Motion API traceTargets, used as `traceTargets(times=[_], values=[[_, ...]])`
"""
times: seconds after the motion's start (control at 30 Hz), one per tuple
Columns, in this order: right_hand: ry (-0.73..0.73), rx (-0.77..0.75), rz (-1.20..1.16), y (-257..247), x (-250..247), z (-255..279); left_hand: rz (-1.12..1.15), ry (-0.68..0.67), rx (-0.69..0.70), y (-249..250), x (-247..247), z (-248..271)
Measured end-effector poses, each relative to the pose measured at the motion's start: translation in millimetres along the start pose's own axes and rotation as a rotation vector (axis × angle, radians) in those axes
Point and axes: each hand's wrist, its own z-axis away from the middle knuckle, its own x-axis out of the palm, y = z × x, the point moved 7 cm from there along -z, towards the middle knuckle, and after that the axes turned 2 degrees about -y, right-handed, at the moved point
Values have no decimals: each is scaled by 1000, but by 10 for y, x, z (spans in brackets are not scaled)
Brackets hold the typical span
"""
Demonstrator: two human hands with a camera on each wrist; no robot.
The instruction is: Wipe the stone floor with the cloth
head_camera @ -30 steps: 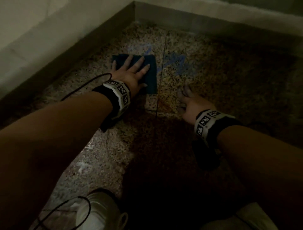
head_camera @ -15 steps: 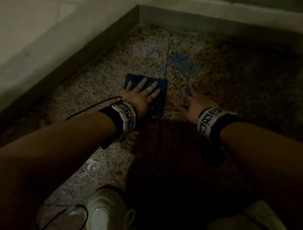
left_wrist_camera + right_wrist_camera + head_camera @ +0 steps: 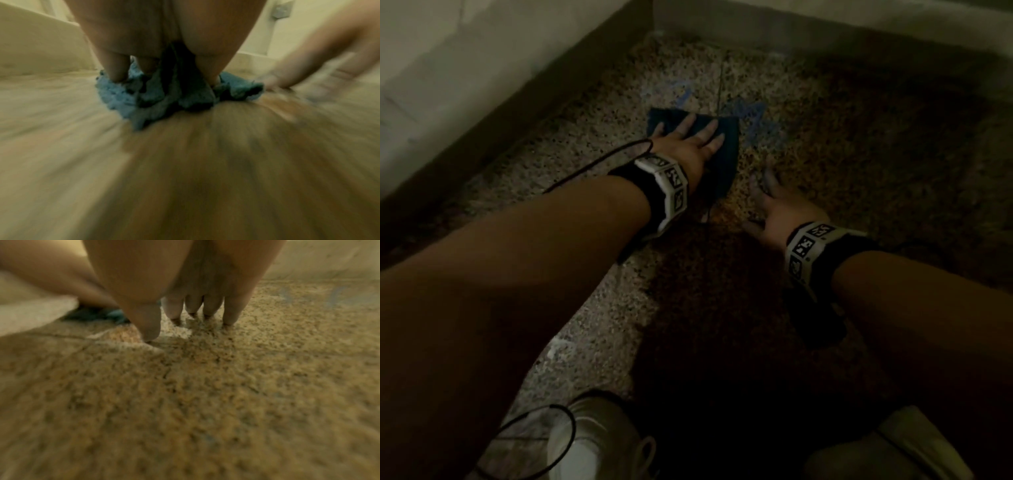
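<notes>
Head view: the left hand [image 3: 688,144] lies flat on a dark teal cloth [image 3: 726,150], its fingers [image 3: 710,132] straight and spread, pressing the cloth down onto the speckled stone floor [image 3: 592,137]. The cloth sits across a thin joint line [image 3: 720,85] in the floor, just short of faint blue marks [image 3: 753,120] on the stone beyond it. The right hand [image 3: 780,205] is planted on bare floor just beside the cloth, fingers released and extended, holding nothing. Both wrists carry black bands with white patterned tags; a thin black cable [image 3: 592,164] runs from the left one. A pale wall [image 3: 448,61] with a dark skirting edges the floor at the left and far side. A white shoe [image 3: 592,442] shows at the bottom edge.

From the left wrist, the cloth [image 3: 156,95] looks blue and bunched into folds beneath the fingertips [image 3: 117,71], with the floor around it streaked by blur. From the right wrist, the fingertips [image 3: 228,316] and thumb touch the grainy stone [image 3: 205,386], and a bit of cloth [image 3: 98,314] shows at the left.
</notes>
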Motion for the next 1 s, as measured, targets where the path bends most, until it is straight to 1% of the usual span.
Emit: traceTargets(times=[0.1,0.27,0.4,0.5,0.53,0.6,0.67,0.8,0.9,1.0], values=[[-16,16,8,16,2,-2,36,-9,-9,65,-89,-32],[-8,22,-29,12,-7,30,8,-42,11,78,92,110],[50,14,-104,52,-101,121,-12,-99,34,97,380,310],[107,89,-115,272,-95,157,-25,-130,33,118,470,408],[82,128,-109,362,-63,174,-23,-134,28,119,462,422],[-32,173,-64,512,29,223,-18,-141,17,127,431,420],[-106,154,-9,576,73,253,-33,-144,0,152,419,427],[-139,143,115,621,54,219,-63,-118,-24,174,432,389],[-174,142,122,652,47,205,-29,-94,-29,198,363,269],[-191,85,128,697,57,176,25,-64,-33,279,192,82]])
